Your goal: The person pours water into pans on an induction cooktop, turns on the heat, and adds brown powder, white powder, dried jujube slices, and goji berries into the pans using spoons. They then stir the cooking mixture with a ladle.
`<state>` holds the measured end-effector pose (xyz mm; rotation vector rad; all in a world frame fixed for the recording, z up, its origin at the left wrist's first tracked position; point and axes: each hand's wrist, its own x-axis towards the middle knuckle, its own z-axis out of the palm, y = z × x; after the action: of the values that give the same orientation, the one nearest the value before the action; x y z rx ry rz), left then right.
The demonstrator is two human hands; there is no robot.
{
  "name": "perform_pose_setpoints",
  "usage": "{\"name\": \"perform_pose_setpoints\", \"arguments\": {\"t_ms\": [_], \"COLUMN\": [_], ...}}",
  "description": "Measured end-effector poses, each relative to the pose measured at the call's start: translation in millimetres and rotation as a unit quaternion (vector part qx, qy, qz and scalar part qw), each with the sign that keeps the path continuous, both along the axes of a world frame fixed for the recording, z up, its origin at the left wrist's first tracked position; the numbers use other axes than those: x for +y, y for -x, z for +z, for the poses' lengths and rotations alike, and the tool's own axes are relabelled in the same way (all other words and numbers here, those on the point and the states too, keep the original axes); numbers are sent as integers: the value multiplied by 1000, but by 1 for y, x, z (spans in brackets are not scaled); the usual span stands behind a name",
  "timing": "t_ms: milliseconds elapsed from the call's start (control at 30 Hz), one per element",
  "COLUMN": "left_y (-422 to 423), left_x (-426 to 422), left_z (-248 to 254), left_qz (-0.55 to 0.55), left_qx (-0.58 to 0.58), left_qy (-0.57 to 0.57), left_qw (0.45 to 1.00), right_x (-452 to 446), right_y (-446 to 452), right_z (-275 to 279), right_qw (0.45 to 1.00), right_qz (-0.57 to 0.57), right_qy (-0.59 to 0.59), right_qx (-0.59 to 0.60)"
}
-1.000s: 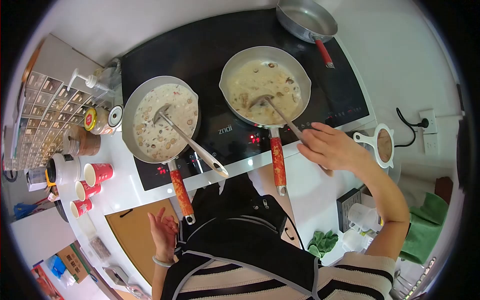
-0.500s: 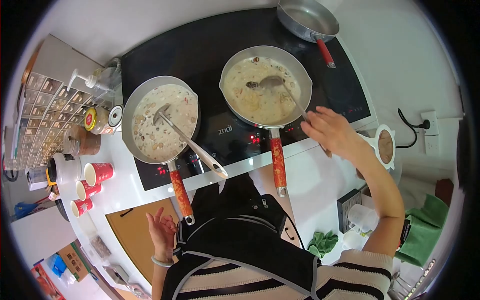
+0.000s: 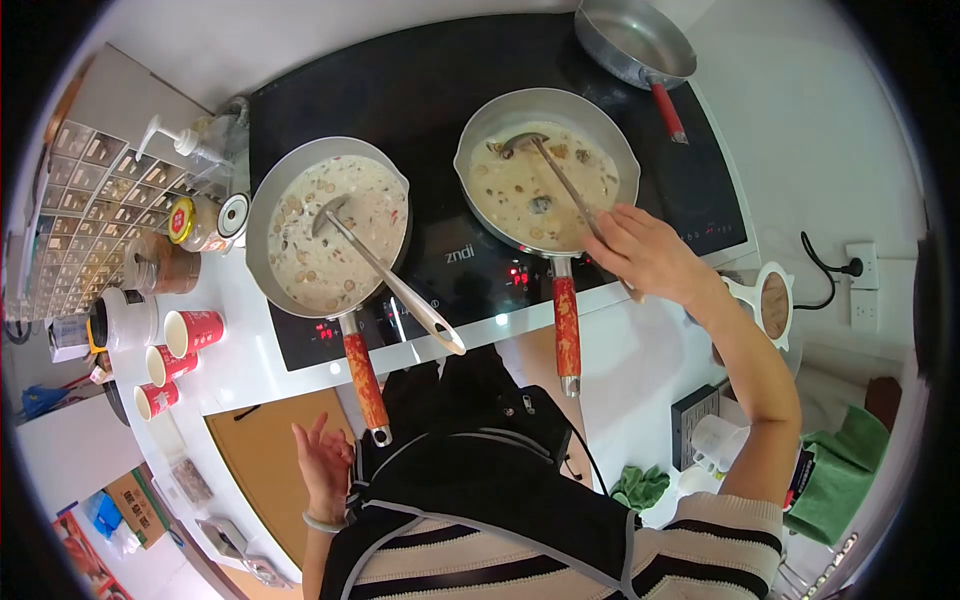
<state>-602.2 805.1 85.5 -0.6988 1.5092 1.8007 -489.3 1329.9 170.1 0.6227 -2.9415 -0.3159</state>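
Note:
My right hand [image 3: 645,250] is closed around the handle of a ladle [image 3: 567,182]. The ladle's bowl dips into the milky, lumpy liquid near the far left side of the right pan [image 3: 628,165]. That pan's red-and-gold handle [image 3: 567,325] points toward me, untouched. On the left, a second pan [image 3: 262,250] holds a similar pale mixture with small rings and bits. Another ladle [image 3: 395,285] rests in it, leaning over its near rim. My left hand [image 3: 325,465] hangs low by the black apron [image 3: 470,490], holding nothing, fingers apart and partly bent.
Both pans stand on a black cooktop [image 3: 430,60] with lit red displays. An unused-looking pan [image 3: 640,50] sits at the far right corner. Red paper cups [image 3: 195,333], jars [image 3: 160,265] and a pump bottle [image 3: 210,145] line the left. A green cloth [image 3: 640,487] lies at right.
My right hand has swept the ladle's bowl to the far left of the right pan, tilting its handle. Lumps in that liquid have shifted. My left hand stays low. The view has shifted slightly.

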Motion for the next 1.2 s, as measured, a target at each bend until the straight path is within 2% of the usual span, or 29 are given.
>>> {"name": "perform_pose_setpoints", "arguments": {"t_ms": [200,367,500,567,667,767,867,933,1033,1100,1133,1200], "left_y": [9,12,13,11,-1,-22,-23,-15,-14,-18,-27,-44], "left_x": [5,13,15,15,4,15,45,84,141,173,186,210], "left_z": [-3,2,2,5,16,72,108,113,97,78,76,74], "left_qz": [-23,-25,-34,-38,-131,-332,-448,-506,-586,-643,-636,-623], "left_qx": [-2,-5,-4,0,70,209,224,161,134,128,112,83], "left_qy": [4,0,5,15,68,162,22,-10,-60,-88,-102,-131], "left_qw": [1000,1000,999,999,987,905,865,847,797,750,756,767], "right_x": [-21,-31,-41,-38,-20,-6,-6,-9,-21,-29,-31,-28], "right_y": [-40,-63,-59,-53,-43,-30,-21,-18,-26,-25,-25,-29], "right_z": [19,50,46,33,16,15,15,12,15,14,14,18], "right_qw": [999,982,963,968,960,940,923,923,810,694,628,659], "right_qz": [10,-51,-71,-94,-133,-163,-175,-151,-297,-367,-398,-383], "right_qy": [39,183,256,234,239,282,327,343,505,620,669,648], "right_qx": [-30,-10,-42,-1,56,107,100,85,-29,-1,13,14]}}
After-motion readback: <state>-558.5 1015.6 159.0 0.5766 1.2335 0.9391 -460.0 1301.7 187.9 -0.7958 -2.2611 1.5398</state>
